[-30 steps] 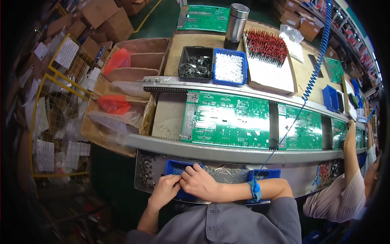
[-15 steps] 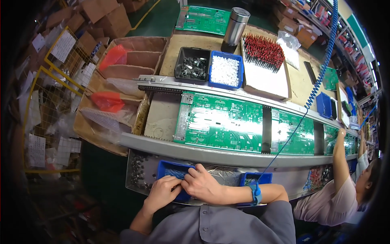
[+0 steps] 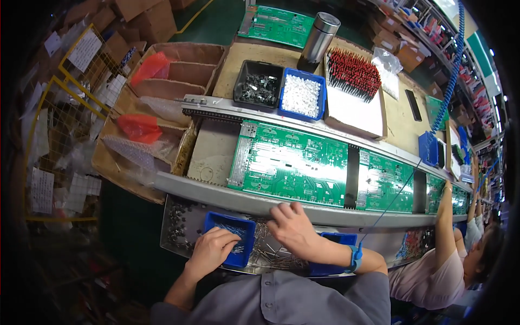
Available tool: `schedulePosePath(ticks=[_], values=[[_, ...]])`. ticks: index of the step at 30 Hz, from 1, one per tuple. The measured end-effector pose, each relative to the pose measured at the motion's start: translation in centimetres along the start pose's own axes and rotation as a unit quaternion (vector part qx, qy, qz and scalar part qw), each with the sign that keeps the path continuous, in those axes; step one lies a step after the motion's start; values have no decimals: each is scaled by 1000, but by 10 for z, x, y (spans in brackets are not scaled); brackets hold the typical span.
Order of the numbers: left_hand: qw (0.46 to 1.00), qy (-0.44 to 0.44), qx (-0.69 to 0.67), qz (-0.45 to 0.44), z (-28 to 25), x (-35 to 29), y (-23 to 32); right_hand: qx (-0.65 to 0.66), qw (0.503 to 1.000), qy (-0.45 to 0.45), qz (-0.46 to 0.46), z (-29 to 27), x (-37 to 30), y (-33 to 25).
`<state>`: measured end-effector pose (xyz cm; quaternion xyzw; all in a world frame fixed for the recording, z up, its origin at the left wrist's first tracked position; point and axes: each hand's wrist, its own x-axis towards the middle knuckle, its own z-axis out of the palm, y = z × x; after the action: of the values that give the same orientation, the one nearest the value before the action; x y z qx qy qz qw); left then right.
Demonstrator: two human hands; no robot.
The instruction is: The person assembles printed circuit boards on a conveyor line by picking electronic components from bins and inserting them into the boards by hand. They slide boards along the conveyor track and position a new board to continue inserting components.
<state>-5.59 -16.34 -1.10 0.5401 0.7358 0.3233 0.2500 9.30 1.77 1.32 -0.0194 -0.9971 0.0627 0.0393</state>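
Note:
My left hand (image 3: 212,250) is over the left edge of a blue bin (image 3: 250,246) of thin, pale-blue wire-leaded parts (image 3: 234,230). Its thumb and fingers are pinched together; anything between them is too small to make out. To the right, my right hand (image 3: 292,228) hovers above the metal tray with its fingers curled, close to the conveyor's front rail (image 3: 249,205). Whatever its fingertips hold is hidden. A blue wrist strap (image 3: 355,258) is on my right wrist. Beyond the rail lies a large green circuit board (image 3: 295,162) on the conveyor.
Behind the conveyor stand a black bin (image 3: 259,84), a blue bin of white connectors (image 3: 301,95), a steel flask (image 3: 319,40) and a box of red-topped parts (image 3: 355,122). A divided carton (image 3: 179,89) is at left. A co-worker's arm (image 3: 445,216) reaches in from the right; a cord (image 3: 392,197) crosses the boards.
My hands were together over the blue bin and are now apart. The right hand has moved right and toward the rail; the left remains by the bin, uncovering more of its contents.

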Motion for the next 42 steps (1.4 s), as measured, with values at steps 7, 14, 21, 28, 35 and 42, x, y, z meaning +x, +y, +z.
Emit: schedulePosePath(ticks=[7, 14, 21, 28, 35, 42], values=[[999, 24, -48, 6, 2, 3, 1, 216, 971, 48, 86, 10, -2, 59], [992, 40, -110, -45, 2, 4, 1, 361, 887, 166, 234, 11, 29, 113], [985, 80, -138, -59, 2, 4, 1, 296, 889, 265, 229, 44, 57, 147], [983, 124, -129, -31, 0, 4, -3, 329, 879, 222, 263, 56, 70, 150], [979, 145, -142, -26, 1, 5, -7, 324, 880, 216, 272, 59, 73, 151], [982, 147, -119, -17, 2, 4, -10, 328, 875, 212, 287, 56, 75, 149]])
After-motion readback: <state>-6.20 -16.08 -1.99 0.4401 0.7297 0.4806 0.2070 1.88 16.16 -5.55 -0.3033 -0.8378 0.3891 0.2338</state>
